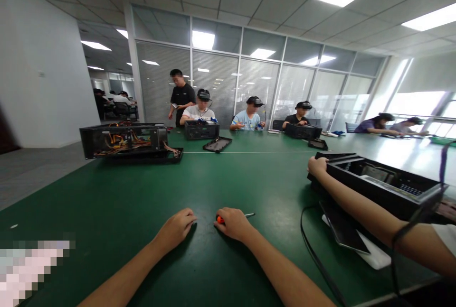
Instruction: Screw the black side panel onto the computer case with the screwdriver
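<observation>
Fingers (225,211) of right hand (233,223) curl round screwdriver (220,220).

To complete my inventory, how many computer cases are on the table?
4: left case, far middle case, far right case, near right case. More may be hidden.

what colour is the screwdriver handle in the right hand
The visible part of the screwdriver handle is orange-red, best seen in the head view.
</observation>
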### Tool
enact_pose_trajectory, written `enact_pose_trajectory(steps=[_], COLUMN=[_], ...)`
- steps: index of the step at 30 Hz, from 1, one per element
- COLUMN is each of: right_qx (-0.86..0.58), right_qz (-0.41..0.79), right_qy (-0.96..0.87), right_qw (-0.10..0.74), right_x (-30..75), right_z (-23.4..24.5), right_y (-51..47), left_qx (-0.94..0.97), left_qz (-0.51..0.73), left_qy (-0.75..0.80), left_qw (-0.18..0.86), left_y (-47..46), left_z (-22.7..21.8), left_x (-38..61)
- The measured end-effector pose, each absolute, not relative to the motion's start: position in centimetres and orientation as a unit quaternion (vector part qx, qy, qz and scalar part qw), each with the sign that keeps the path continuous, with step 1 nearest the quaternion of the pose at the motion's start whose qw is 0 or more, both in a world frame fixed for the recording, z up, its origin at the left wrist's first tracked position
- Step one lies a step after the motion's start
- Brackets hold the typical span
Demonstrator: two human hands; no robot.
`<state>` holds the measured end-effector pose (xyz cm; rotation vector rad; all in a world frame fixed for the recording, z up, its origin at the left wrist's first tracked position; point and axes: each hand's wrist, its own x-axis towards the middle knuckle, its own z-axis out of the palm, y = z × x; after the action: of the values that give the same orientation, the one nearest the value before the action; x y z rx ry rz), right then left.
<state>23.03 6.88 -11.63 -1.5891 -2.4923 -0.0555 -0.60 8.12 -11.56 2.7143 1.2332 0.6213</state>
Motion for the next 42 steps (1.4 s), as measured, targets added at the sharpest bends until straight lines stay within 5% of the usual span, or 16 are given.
enact_pose_trajectory(steps=[42], right_qx=[-0.525], right_qz=[-0.018], right_qy=[-0.844], right_qw=[0.114], right_x=[23.09], right_z=[-11.89], right_y=[6.82], left_qx=[0.893], left_qz=[0.215], left_qy=[0.393], left_qw=[0.033], left_y=[8.07], left_z=[-12.01], left_x=[-0.48])
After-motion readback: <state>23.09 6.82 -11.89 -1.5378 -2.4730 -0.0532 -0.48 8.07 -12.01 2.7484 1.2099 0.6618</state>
